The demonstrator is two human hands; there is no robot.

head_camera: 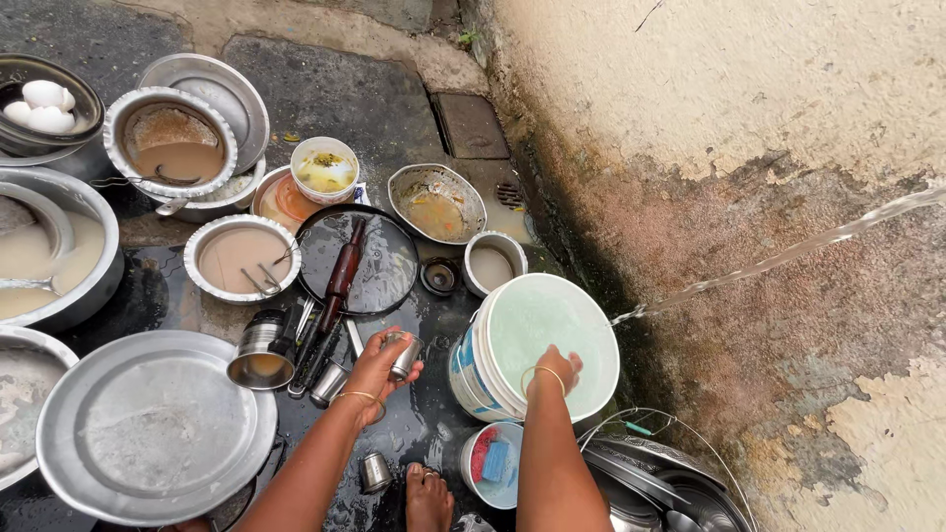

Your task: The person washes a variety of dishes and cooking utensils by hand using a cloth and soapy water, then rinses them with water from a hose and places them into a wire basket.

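My left hand (377, 371) grips a small steel cup (403, 356) above the wet dark floor. My right hand (555, 372) reaches into a white bucket (483, 379) full of water, fingers dipped below the surface. A stream of water (788, 254) arcs in from the right and lands at the bucket's rim. Both wrists wear thin bangles. Another steel tumbler (262, 350) lies on its side just left of my left hand.
Dirty steel bowls (241, 258), a round flat griddle (391, 271) with a wooden rolling pin (342, 276), large steel plates (153, 426) and pots crowd the floor at left. A small tub (494, 465) with sponges sits by my foot (427, 498). A stained wall (788, 128) rises at right.
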